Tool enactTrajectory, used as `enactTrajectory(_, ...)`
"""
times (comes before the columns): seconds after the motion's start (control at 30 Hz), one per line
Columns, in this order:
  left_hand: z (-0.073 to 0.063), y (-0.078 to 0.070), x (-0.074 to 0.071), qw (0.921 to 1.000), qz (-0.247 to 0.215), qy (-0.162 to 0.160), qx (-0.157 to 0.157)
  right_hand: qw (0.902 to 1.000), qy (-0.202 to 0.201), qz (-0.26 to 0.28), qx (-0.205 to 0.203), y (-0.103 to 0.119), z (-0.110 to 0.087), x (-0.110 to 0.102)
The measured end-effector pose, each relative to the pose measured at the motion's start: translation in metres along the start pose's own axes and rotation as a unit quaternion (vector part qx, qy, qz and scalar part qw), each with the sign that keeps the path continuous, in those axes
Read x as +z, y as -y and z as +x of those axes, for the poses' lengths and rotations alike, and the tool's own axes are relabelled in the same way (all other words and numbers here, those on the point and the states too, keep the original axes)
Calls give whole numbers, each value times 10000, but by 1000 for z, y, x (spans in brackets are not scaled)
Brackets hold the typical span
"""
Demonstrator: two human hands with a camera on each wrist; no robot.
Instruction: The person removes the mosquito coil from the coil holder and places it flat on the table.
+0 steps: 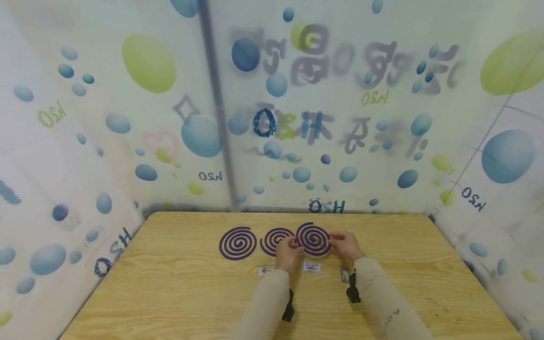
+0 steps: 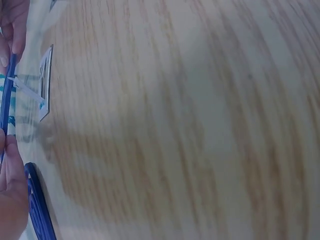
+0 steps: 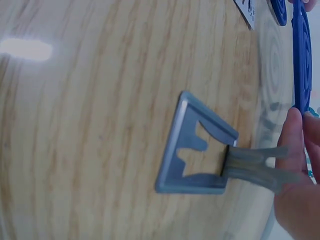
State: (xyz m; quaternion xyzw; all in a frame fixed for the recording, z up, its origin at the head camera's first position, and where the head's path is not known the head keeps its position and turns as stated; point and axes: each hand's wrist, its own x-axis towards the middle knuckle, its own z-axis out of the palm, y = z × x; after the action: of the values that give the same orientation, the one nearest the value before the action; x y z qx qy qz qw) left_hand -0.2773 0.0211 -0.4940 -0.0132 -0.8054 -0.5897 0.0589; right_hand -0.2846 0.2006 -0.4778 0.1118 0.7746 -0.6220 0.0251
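A dark purple mosquito coil [image 1: 314, 239] is held off the table between both hands. My left hand [image 1: 289, 255] pinches its left edge, and the fingers of my right hand [image 1: 346, 245] pinch its right edge. Edge-on, this coil [image 3: 301, 60] shows as a thin disc in the right wrist view. Two more mosquito coils lie on the table to the left: one [image 1: 238, 243] in full sight, the other [image 1: 279, 239] partly covered by my left hand. Small metal coil stands [image 1: 266, 269], [image 1: 312, 267] and one [image 3: 200, 150] near my right wrist lie closer to me.
The wooden table [image 1: 187, 293] ends at a patterned curtain wall [image 1: 272, 189] behind the coils. Similar printed walls stand at both sides. The right-hand stand has a raised tab [image 3: 255, 165] that points up from its frame.
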Motion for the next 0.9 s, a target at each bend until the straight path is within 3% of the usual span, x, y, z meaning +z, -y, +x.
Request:
enactTrajectory(0.1, -2, 0, 2, 9999, 88, -71, -58, 10000, 43, 20, 39, 0, -1, 0)
enactTrajectory(0.43, -3, 6, 5, 9993, 299, -172, 166, 9998, 87, -103, -110, -6, 0, -2)
enactTrajectory(0.7, -3, 6, 1, 9971, 483, 566, 182, 9993, -42, -295, -216, -9, 1, -5)
enactTrajectory(0.9, -3, 2, 0, 9962, 402, 778, 16, 9991, -63, -383, -196, -10, 0, -6)
